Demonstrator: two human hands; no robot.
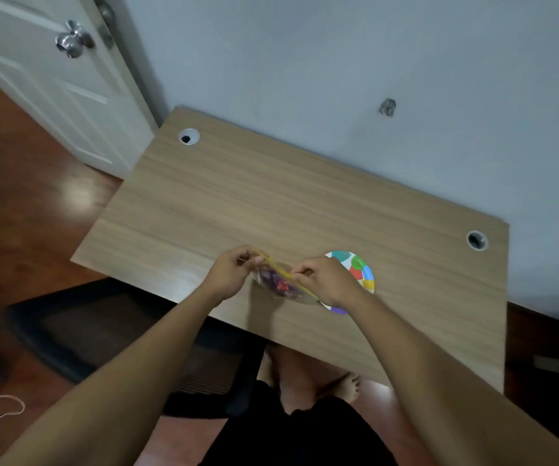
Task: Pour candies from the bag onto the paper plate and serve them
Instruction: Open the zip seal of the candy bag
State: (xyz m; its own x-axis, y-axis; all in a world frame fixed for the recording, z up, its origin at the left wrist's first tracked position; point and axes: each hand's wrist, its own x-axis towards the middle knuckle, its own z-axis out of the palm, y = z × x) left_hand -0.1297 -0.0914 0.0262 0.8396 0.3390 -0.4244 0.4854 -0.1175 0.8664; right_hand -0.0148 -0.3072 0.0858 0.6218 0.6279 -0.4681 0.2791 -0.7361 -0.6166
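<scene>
A clear zip bag (pixel 279 284) with a yellow strip along its top holds dark and red candies. It hangs just above the wooden desk near its front edge. My left hand (pixel 229 274) pinches the bag's top at the left end. My right hand (pixel 326 280) pinches the same top edge at the right. A paper plate (pixel 360 267) with a multicoloured dotted rim lies on the desk behind my right hand, which hides most of it.
The wooden desk (pixel 271 203) stands against a pale wall, with a cable hole at the back left (pixel 189 136) and another at the right (pixel 476 240). A black chair (pixel 103 331) sits below the front edge. A white door (pixel 52 79) is at the left.
</scene>
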